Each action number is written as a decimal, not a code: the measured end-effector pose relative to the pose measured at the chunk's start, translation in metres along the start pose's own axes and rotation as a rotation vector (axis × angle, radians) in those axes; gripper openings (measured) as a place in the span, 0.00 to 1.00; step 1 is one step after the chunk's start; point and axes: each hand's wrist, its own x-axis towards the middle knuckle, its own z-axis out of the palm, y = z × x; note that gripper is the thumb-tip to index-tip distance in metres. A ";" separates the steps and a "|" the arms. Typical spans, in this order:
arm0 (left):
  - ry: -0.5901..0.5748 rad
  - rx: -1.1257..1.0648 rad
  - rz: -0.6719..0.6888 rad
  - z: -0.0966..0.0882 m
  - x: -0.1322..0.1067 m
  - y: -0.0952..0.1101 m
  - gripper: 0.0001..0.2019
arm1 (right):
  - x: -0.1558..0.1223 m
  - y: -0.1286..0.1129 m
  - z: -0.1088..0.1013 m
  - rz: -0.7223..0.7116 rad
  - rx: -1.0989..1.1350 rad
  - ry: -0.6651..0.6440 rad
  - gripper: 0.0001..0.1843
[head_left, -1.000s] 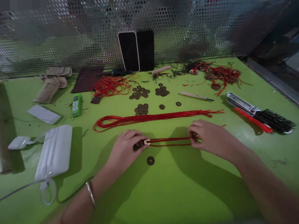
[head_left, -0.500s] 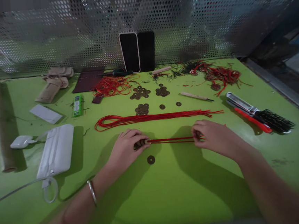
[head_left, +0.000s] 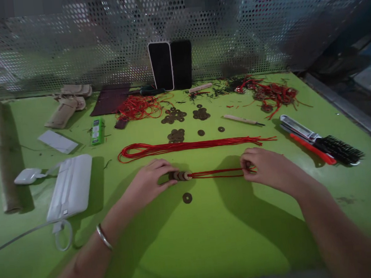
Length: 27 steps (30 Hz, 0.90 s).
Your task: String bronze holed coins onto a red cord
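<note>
So we're at the green table (head_left: 214, 240), and the red cord (head_left: 216, 173) is stretched flat between our hands, just in front of the long cord bundle (head_left: 189, 146). It's soft and limp, so it only stays straight under pull; best held at the ends. Right hand (head_left: 266, 168) is pinched shut on one end. Left hand (head_left: 150, 182) is closed around the stacked coins (head_left: 180, 176) threaded on it: small, hard, probably slippery. One loose coin (head_left: 187, 197) sits just below.

Red cord (head_left: 216, 173): doubled strands, stretched taut, level, just above green counter. Stack of brown holed coins (head_left: 179, 176) threaded at its left end (count unclear). Single loose coin (head_left: 187, 197) flat just below.
</note>
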 end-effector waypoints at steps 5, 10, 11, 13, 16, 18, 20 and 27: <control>-0.033 -0.004 0.055 -0.004 0.001 -0.003 0.12 | 0.000 0.006 0.002 -0.003 0.010 0.003 0.05; -0.055 -0.004 0.054 -0.006 0.002 -0.002 0.12 | 0.000 0.008 0.000 0.008 0.017 -0.022 0.05; -0.055 0.002 0.054 -0.006 0.002 -0.001 0.12 | 0.000 0.008 0.000 0.011 0.020 -0.029 0.05; -0.035 0.026 0.062 -0.005 0.002 0.001 0.14 | 0.000 0.008 0.000 0.013 0.028 -0.040 0.04; 0.030 0.056 0.076 0.000 0.002 0.004 0.19 | 0.001 0.009 0.001 0.010 0.034 -0.045 0.04; 0.060 0.057 0.070 0.003 0.002 0.007 0.19 | 0.001 0.009 0.001 0.010 0.035 -0.041 0.04; 0.069 0.048 0.066 0.006 0.002 0.008 0.16 | 0.001 0.009 0.002 0.009 0.035 -0.037 0.04; 0.053 0.013 0.074 0.006 0.004 0.006 0.12 | 0.000 0.011 0.002 0.015 0.021 -0.031 0.04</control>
